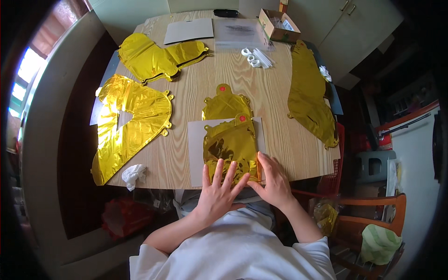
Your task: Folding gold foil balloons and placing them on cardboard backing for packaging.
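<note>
A folded gold foil balloon (pixel 232 143) lies on a pale grey card (pixel 195 154) at the table's near edge. My left hand (pixel 221 186) rests over its near end, fingers spread flat. At its right side my right hand (pixel 273 178) touches the foil's edge, thumb and fingers apart. Another gold foil piece (pixel 225 106) shows just beyond the card, with a red dot on its tab; whether it is joined to the folded balloon I cannot tell. A similar red dot marks the tab of the nearer one.
Flat gold foil balloons lie at far left (pixel 145 57), left (pixel 143 110) and right (pixel 309 88). White ribbon rolls (pixel 252 60) and straws (pixel 264 58) lie mid-table. Behind are a grey board (pixel 189 31), a plastic sheet (pixel 238 33) and a cardboard box (pixel 285 32). Crumpled tissue (pixel 134 176) sits near left.
</note>
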{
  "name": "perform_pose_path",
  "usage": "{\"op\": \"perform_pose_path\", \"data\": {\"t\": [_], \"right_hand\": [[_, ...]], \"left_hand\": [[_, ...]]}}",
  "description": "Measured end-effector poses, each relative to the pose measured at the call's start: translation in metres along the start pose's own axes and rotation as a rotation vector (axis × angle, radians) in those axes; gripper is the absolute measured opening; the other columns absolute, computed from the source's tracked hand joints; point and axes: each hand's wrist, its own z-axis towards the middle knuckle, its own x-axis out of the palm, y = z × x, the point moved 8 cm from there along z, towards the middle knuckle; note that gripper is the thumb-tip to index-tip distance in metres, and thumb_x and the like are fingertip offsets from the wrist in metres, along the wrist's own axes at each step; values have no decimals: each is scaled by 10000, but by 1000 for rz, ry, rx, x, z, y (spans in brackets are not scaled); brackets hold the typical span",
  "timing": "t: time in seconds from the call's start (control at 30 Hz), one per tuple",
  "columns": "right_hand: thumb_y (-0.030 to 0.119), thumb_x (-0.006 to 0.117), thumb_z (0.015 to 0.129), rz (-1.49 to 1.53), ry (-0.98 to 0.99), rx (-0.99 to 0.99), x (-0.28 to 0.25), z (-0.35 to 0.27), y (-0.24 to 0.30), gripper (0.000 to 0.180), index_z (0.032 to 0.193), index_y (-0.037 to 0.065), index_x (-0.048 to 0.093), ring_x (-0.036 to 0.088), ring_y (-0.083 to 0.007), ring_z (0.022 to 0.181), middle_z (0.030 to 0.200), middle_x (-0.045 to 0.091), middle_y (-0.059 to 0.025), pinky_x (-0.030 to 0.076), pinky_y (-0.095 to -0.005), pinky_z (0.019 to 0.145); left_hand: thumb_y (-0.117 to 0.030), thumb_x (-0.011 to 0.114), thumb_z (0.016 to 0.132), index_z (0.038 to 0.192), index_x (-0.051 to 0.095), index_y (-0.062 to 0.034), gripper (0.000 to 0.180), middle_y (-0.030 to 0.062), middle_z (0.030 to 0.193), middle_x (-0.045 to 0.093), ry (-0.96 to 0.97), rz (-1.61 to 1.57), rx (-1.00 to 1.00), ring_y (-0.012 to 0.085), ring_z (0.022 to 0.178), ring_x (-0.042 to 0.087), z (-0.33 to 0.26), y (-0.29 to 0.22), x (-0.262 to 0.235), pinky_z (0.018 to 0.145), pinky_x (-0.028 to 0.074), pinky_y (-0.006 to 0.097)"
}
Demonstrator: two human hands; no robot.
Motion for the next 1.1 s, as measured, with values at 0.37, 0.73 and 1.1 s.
{"op": "perform_pose_path", "data": {"t": [0.37,0.73,1.1], "right_hand": [[82,622,870,-70,-79,52,1,-1,0,621,1428,-14,368,563,-373,1189,1401,497,-208,436,-468,1031],[59,585,886,-174,-140,67,-2,3,3,490,1357,8,461,622,-332,1114,1324,579,-159,485,-442,982],[142,699,841,-325,-104,89,-3,35,-6,450,1257,58,551,602,-290,1075,1272,574,-114,492,-419,942]], "left_hand": [[-722,668,667,1495,362,-288,983,168,1522,339,-12,-10,-3,459,1400,287,0,3,2,1089,212,690],[-725,630,708,1486,382,-207,967,238,1499,351,-12,-75,-9,441,1403,303,-14,28,-6,1120,238,607],[-739,616,719,1494,362,-194,981,272,1505,318,-12,-71,6,468,1411,270,-15,29,-4,1129,209,614]]}}
